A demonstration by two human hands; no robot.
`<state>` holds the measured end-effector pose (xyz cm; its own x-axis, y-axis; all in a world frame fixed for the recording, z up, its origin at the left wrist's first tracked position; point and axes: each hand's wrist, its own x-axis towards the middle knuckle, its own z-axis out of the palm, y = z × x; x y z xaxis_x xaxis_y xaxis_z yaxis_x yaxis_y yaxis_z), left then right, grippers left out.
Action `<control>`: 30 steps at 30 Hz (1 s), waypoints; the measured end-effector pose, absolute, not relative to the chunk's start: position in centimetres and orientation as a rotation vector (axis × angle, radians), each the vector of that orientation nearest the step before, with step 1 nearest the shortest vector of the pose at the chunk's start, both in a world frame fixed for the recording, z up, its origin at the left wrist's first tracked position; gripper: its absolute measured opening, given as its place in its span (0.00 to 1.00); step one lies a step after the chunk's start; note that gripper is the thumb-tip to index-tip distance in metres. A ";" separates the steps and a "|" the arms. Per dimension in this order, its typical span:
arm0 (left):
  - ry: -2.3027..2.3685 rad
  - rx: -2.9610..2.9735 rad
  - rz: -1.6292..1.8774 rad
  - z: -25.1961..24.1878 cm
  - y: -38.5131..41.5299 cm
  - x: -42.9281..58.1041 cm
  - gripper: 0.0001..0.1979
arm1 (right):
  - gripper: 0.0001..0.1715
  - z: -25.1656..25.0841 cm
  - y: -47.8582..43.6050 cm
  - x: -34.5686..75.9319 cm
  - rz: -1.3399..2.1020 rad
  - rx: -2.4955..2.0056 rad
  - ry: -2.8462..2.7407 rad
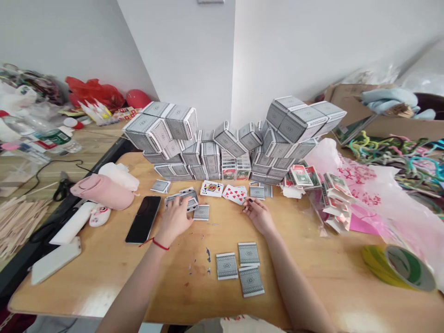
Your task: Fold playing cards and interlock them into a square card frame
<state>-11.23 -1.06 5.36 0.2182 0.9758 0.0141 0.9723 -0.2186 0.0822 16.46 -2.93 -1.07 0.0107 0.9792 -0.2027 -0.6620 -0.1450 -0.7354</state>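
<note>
My left hand, with a red string at the wrist, lies over a loose pile of grey-backed playing cards, fingers curled on them. My right hand rests on the wooden table with fingertips touching a fan of face-up red heart cards. A face-up king card lies between the hands. Three face-down cards sit close to me. Behind stands a wall of stacked card boxes.
A black phone lies left of my left hand, beside a pink pouch and white objects. Opened card packs, a pink plastic bag and a green tape roll are at the right. Wooden sticks lie far left.
</note>
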 end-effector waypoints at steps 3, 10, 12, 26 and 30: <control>1.903 2.428 0.122 5.3 -0.7 -11.3 0.20 | 0.07 -1.1 -2.9 16.5 1.532 -0.824 -0.506; 1.889 2.410 0.159 5.0 1.5 -11.3 0.11 | 0.08 -1.1 -2.8 16.5 1.522 -0.831 -0.500; 1.865 2.438 0.179 5.0 2.5 -11.1 0.12 | 0.08 -1.0 -2.9 16.5 1.519 -0.848 -0.510; 1.413 2.322 0.621 6.0 -4.0 -8.1 0.12 | 0.07 -0.7 -3.0 16.7 1.534 -0.821 -0.498; 0.933 2.332 0.318 5.7 -8.8 -6.8 0.29 | 0.08 -0.8 -3.0 16.7 1.519 -0.853 -0.505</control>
<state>-6.80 -8.81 5.73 0.7239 0.6900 -0.0005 0.5459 -0.5723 0.6119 16.72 -3.01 -0.80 0.0337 0.9752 -0.2185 -0.6506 -0.1446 -0.7455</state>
